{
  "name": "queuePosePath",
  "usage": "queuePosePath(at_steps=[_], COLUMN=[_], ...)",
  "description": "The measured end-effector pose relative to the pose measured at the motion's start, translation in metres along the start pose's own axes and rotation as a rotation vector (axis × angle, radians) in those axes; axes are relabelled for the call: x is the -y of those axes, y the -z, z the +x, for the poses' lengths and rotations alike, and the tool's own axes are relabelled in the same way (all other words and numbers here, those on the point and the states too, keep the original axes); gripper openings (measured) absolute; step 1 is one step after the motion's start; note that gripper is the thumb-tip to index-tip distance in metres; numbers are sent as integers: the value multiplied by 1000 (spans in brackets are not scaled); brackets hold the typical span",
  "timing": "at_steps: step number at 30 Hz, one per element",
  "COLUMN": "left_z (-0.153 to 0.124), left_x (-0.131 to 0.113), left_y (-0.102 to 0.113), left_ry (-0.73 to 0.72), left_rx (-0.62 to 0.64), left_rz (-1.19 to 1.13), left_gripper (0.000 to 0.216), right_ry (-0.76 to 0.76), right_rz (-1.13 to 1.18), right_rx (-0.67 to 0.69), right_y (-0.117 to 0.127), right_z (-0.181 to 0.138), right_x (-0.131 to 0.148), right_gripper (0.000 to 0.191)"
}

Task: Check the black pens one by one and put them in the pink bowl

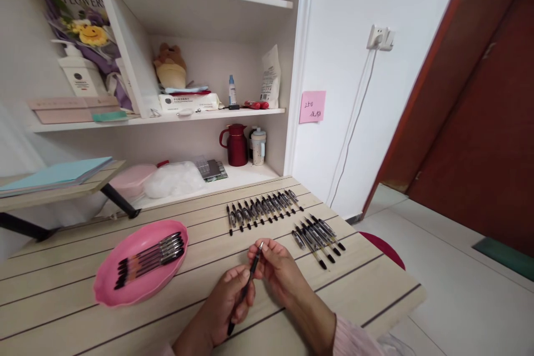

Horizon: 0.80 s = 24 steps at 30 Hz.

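Slim black pen with a silvery tip (253,268), centred in my remote view, its long axis running from one o'clock (tip) to seven. It lies within both hands' fingers: the left hand (227,297) is wrapped round the barrel; the right hand (281,272), nearer the tip, pinches that end. Beyond, on the pale slatted wood-look table (67,301): at twelve, a row of black-and-clear plastic pieces (263,208), too small for me to tell whether whole pens; at two, a smaller similar group (319,236); at ten, a pink oval plastic tray (156,282) bearing black pens (150,258).
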<state>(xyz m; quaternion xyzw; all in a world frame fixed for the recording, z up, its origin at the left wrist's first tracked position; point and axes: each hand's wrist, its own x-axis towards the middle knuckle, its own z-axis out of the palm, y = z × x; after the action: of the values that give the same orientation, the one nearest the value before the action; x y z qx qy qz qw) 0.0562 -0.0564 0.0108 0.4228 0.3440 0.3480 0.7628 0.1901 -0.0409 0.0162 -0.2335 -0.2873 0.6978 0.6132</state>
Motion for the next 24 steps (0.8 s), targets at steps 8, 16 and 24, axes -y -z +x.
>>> queuePosePath(at_steps=[8, 16, 24], left_z=[-2, -3, -2], left_x=[-3, -4, -5], left_y=[0, -1, 0], left_ry=[39, 62, 61], left_rx=[3, -6, -8], left_rz=[-1, 8, 3], left_gripper=[29, 27, 31], right_ry=[152, 273, 270], right_rz=[-298, -983, -1914], right_rx=[-341, -540, -496], right_y=[26, 91, 92], right_z=[2, -26, -34], right_x=[28, 62, 78], right_gripper=[32, 24, 17])
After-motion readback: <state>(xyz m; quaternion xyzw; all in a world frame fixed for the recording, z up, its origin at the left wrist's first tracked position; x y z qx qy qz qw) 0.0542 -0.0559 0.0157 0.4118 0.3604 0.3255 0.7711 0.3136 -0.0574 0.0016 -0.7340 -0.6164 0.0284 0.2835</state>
